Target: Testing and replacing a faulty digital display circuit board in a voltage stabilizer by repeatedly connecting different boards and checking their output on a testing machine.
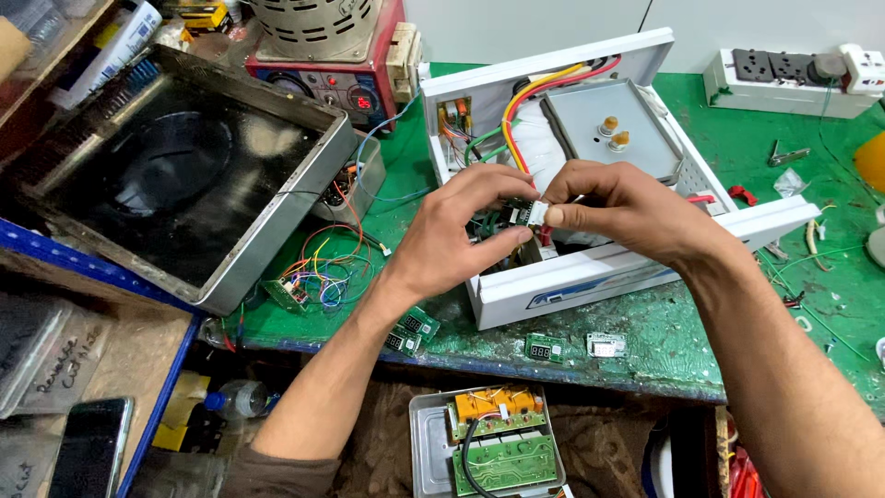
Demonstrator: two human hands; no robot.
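We see the left hand [456, 231] and the right hand [613, 207] both pinching a small white display module [536, 213] above the open white casing [590, 277] on the green surface [701, 323].

- Induction cooktop [180, 175], black glass in a metal frame, lies tilted well to the left of the fingers.
- Tangle of coloured wires [323, 267] with a small board sits left of and below the fingers, at the cooktop's corner.
- Red variable transformer [327, 55] stands up and to the left, at the far edge of the green table [728, 148].
- White power strip [784, 78] lies far up to the right.
- Small green display boards [544, 349] rest near the table's front edge, below the fingers.
- Metal tray [429, 443] with green circuit boards sits lower down, under the table edge.
- Dark phone [88, 447] lies at the far lower left.
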